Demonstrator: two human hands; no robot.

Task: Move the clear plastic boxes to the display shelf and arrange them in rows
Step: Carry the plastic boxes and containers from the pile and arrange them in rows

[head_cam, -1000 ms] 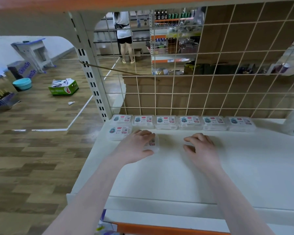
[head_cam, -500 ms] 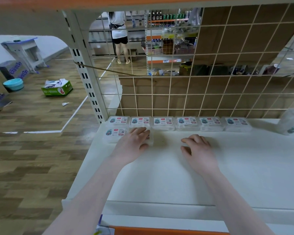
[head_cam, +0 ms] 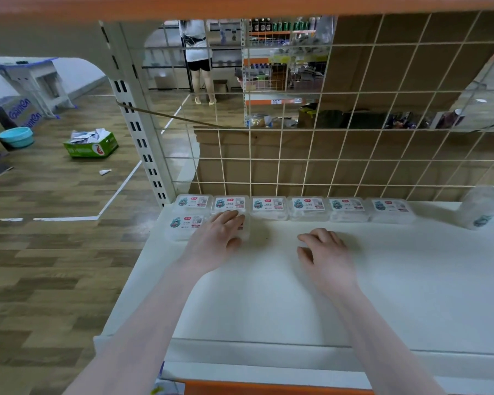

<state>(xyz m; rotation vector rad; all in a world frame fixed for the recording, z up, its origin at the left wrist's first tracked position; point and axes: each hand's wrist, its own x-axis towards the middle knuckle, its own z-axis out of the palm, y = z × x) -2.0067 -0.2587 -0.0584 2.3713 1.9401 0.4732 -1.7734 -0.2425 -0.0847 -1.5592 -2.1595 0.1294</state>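
Presently catalogued, display shelf: white, flat, front lip running across the lower view, left edge dropping off to wood-look floor.

Back row: six clear plastic boxes with labelled lids, side by side against the wire grid backing, running from the slotted upright post at the left corner rightward.

Second row: one box at the left edge, just in front of the back row's first box; a second box just beside it, mostly covered.

Left hand: palm down on the second box, fingers laid nearly straight over its lid, tips reaching the back row, thumb at the box's right side.

Right hand: on the bare shelf, well apart from the boxes, fingers loosely curled, holding nothing.

Open room: broad bare shelf surface right of the second row and forward to the front lip.

Other: blurred clear item at the shelf's far right; green carton and blue basin on the floor; a person standing beyond the grid.
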